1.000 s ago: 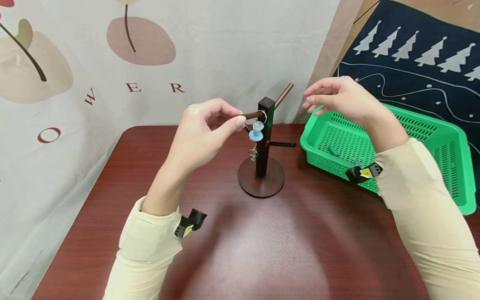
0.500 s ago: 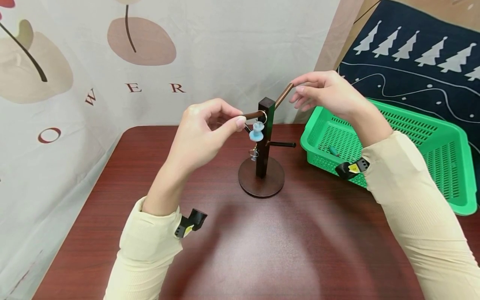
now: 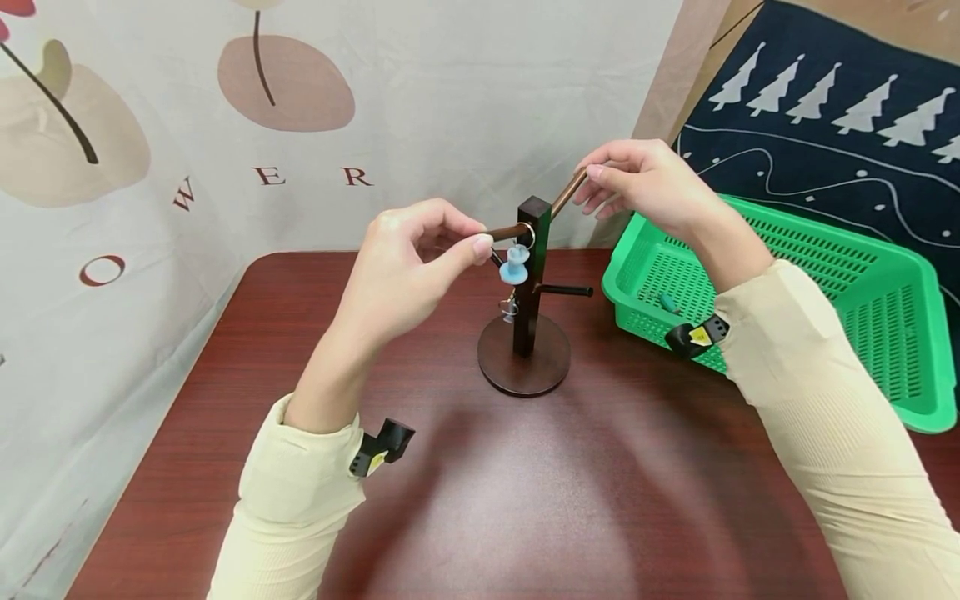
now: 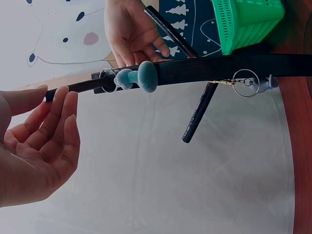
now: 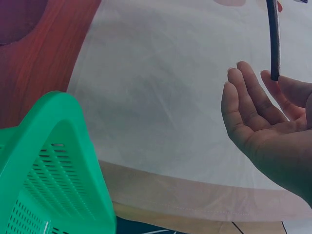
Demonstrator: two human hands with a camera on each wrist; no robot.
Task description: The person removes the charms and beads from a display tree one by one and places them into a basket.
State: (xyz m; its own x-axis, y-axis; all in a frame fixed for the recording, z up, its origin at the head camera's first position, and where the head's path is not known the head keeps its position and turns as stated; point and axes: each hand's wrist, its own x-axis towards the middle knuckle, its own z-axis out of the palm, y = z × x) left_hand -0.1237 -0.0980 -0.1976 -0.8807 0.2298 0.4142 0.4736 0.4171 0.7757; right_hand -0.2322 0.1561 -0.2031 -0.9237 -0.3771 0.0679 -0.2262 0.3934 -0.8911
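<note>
A dark wooden peg stand (image 3: pixel 529 283) on a round base (image 3: pixel 523 371) stands on the table. My left hand (image 3: pixel 408 267) pinches the tip of its upper left peg (image 3: pixel 507 232) between thumb and fingers. From that peg a light blue keychain (image 3: pixel 513 265), shaped like a push pin, hangs by its metal ring against the post. My right hand (image 3: pixel 660 183) pinches the end of the upper right peg (image 3: pixel 567 194) with thumb and index finger, the other fingers loose. In the left wrist view a smaller grey-blue keychain (image 4: pixel 263 85) with a ring hangs from a lower peg (image 4: pixel 199 114).
To the right, a green plastic basket (image 3: pixel 637 323) sits close to my right forearm, with a small green item (image 3: pixel 667 302) in it. The lower right peg (image 3: pixel 566 290) sticks out toward the basket. A printed cloth (image 3: pixel 450 100) hangs behind the reddish-brown table (image 3: pixel 480 500).
My right hand has moved left from above the basket to the upper right peg and now pinches its end. The left hand and the hanging keychains have stayed in place.
</note>
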